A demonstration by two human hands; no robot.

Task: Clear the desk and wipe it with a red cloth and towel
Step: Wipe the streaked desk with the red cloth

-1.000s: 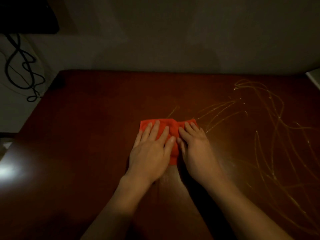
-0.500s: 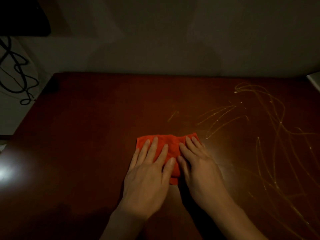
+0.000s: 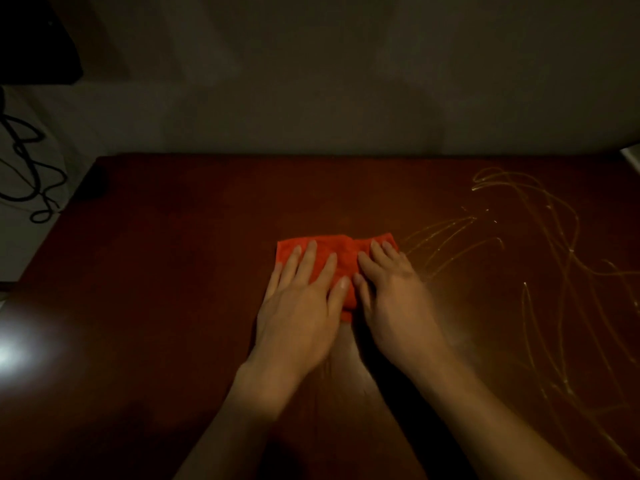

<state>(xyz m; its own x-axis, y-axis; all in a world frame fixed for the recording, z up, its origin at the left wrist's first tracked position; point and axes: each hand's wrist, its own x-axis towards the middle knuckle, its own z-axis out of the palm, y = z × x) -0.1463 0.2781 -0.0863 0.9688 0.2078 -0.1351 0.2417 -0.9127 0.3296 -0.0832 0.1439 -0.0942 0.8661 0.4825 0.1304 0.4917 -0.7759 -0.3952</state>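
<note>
Red cloth [image 3: 337,256] lies folded flat on the dark wooden desk [image 3: 173,271], near the middle and a little toward the near edge, and I have both hands on top of it. My left hand [image 3: 298,306] covers its left half with fingers straight and spread. My right hand [image 3: 391,296] sits just beside it on the right half, fingers also straight, so the two hands are close together with only a narrow strip of cloth showing between them. Neither hand grips anything; both press palm-down.

I judge the cloth to be light, soft and limp, with no stiffness of its own. It will bunch or roll if I push from one edge only, and it should slide easily on this glossy top. Flat pressure spread over its whole face looks like the right hold, since pinching a corner would just drag it into a wad.

To the right, pale streaks [image 3: 540,258] loop across the desk from the far right corner toward the near edge, and the closest ones start just beside the cloth's right end. I take those as what remains to be wiped. A bright glare [image 3: 14,351] sits on the left edge, and black cables [image 3: 27,174] hang off beyond the far left corner. No towel is visible.
</note>
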